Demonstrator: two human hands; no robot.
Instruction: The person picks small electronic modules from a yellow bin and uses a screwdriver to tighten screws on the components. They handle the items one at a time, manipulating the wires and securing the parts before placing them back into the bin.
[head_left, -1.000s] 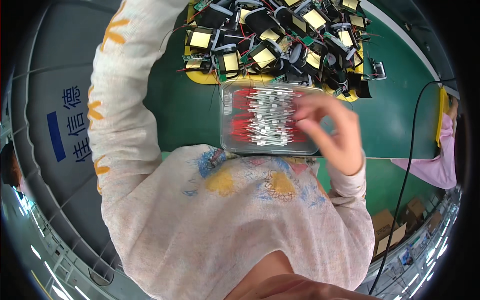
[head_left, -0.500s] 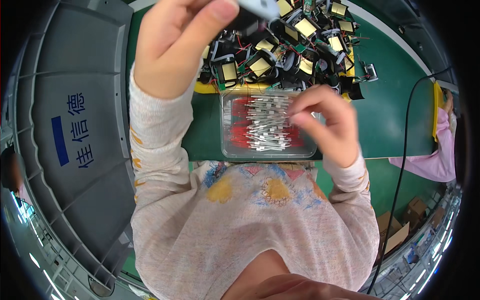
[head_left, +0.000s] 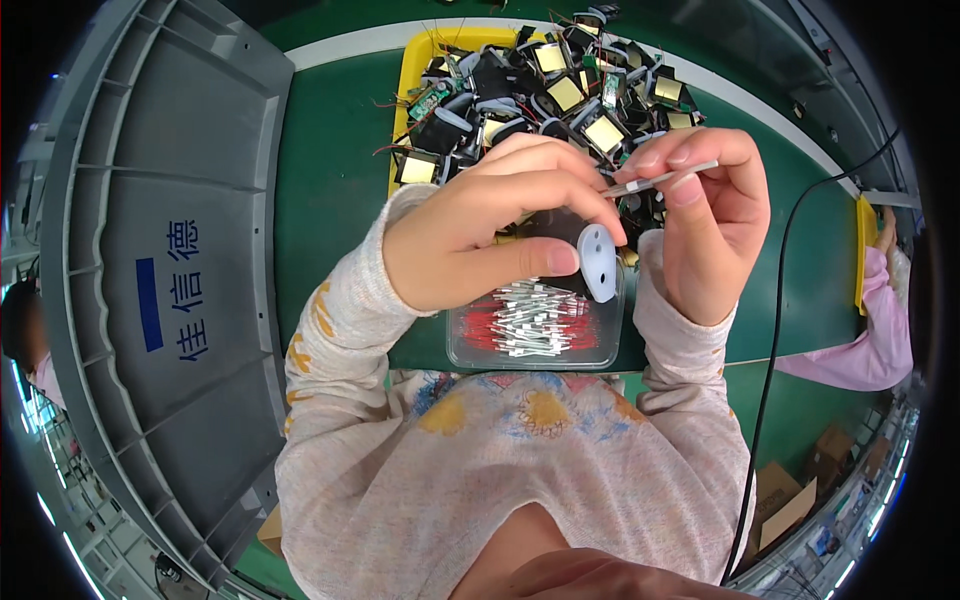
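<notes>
My left hand (head_left: 490,225) is closed around a black housing with a pale grey oval end piece (head_left: 598,265), which has small holes in it. Opposite, my right hand (head_left: 725,235) pinches a thin white-and-silver strip-like lead (head_left: 662,181) between thumb and fingers. The lead's far end reaches close to the left fingertips; whether it touches the housing I cannot tell. Below both hands stands a clear plastic box (head_left: 470,357) with many white-tipped red leads (head_left: 540,322) inside. The left hand and housing hide its upper part.
Behind the hands, a yellow tray (head_left: 408,85) is heaped with black housings (head_left: 500,80), circuit boards and red wires. A grey ribbed crate (head_left: 210,130) stands on the left. A black cable (head_left: 783,290) hangs on the right, near another person's pink sleeve (head_left: 850,345).
My left hand has come down and right with the housing. My right hand has risen from the box, now visibly holding a lead, and the two hands are close together. The view has shifted.
</notes>
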